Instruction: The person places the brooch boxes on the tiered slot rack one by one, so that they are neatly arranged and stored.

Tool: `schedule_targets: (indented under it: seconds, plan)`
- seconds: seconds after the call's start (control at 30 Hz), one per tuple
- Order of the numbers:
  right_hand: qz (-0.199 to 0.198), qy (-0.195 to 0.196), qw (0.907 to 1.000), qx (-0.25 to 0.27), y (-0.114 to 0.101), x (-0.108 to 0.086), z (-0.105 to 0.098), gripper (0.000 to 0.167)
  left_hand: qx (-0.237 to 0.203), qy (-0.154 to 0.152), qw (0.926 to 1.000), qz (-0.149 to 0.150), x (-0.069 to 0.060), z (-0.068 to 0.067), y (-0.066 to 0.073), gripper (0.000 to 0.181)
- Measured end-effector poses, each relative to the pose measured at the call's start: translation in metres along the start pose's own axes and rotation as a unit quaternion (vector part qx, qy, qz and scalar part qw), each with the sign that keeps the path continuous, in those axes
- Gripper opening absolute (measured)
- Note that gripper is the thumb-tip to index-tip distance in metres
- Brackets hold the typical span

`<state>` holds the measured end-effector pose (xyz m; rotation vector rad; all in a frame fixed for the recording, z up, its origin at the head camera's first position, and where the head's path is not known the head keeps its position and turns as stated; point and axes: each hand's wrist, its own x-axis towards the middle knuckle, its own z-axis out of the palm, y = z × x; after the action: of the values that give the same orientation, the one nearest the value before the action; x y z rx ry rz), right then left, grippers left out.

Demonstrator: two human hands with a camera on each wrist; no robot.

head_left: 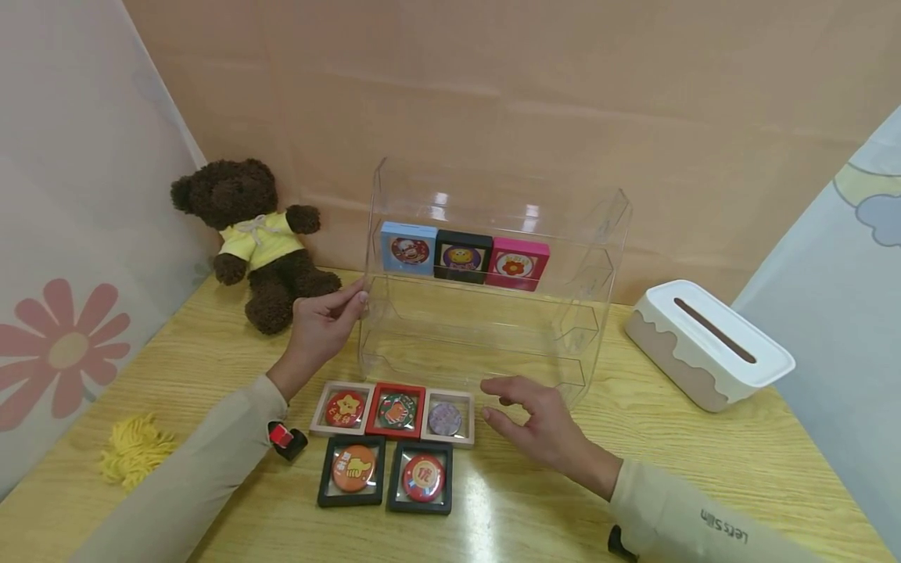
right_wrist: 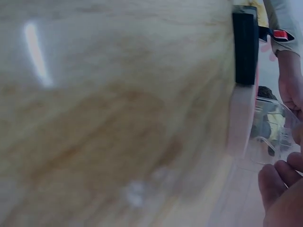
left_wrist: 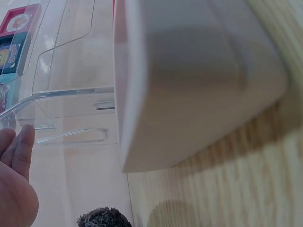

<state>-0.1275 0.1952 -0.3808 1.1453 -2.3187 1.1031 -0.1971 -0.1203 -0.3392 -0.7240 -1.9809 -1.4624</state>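
A clear acrylic display rack (head_left: 486,313) stands on the table. Its top tier holds a blue frame (head_left: 408,249), a black frame (head_left: 462,256) and a pink frame (head_left: 518,264), each with a round badge. My left hand (head_left: 320,332) pinches the rack's left side edge between thumb and fingers. Before the rack lie a pale frame (head_left: 343,408) with a star badge, a red frame (head_left: 396,410) and another pale frame (head_left: 448,417). Nearer me are two dark frames, one with a thumbs-up badge (head_left: 353,468). My right hand (head_left: 538,426) hovers right of the pale frame, fingers loosely bent, holding nothing.
A brown teddy bear (head_left: 260,242) in a yellow top sits left of the rack. Yellow yarn (head_left: 137,450) lies at the table's left. On the right stands a white-topped tissue box (head_left: 711,344). An orange-brown cloth (head_left: 528,94) hangs behind.
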Motion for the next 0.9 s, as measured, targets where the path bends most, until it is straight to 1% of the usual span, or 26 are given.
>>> schedule_targets:
  seconds: [0.17, 0.33, 0.47, 0.67, 0.9]
  plan:
    - [0.022, -0.053, 0.9984, -0.007, 0.001, -0.006, 0.005, 0.032, 0.0, 0.0, 1.0, -0.003, 0.0, 0.0, 0.0, 0.021]
    - [0.068, -0.095, 0.9927, -0.03, -0.002, -0.008, 0.007, 0.039, -0.001, 0.0, 1.0, -0.005, -0.001, 0.0, 0.0, 0.021]
    - [0.101, -0.119, 0.9867, -0.046, -0.004, -0.007, 0.009, 0.044, 0.003, 0.001, 1.0, -0.002, -0.001, 0.0, 0.0, 0.021]
    - [0.143, -0.136, 0.9785, -0.06, -0.006, -0.005, 0.013, 0.047, 0.005, 0.002, 1.0, 0.0, -0.001, 0.001, -0.001, 0.021]
    - [0.152, -0.14, 0.9765, -0.06, -0.006, -0.003, 0.015, 0.054, 0.01, 0.008, 0.9999, 0.007, -0.001, 0.001, -0.002, 0.02]
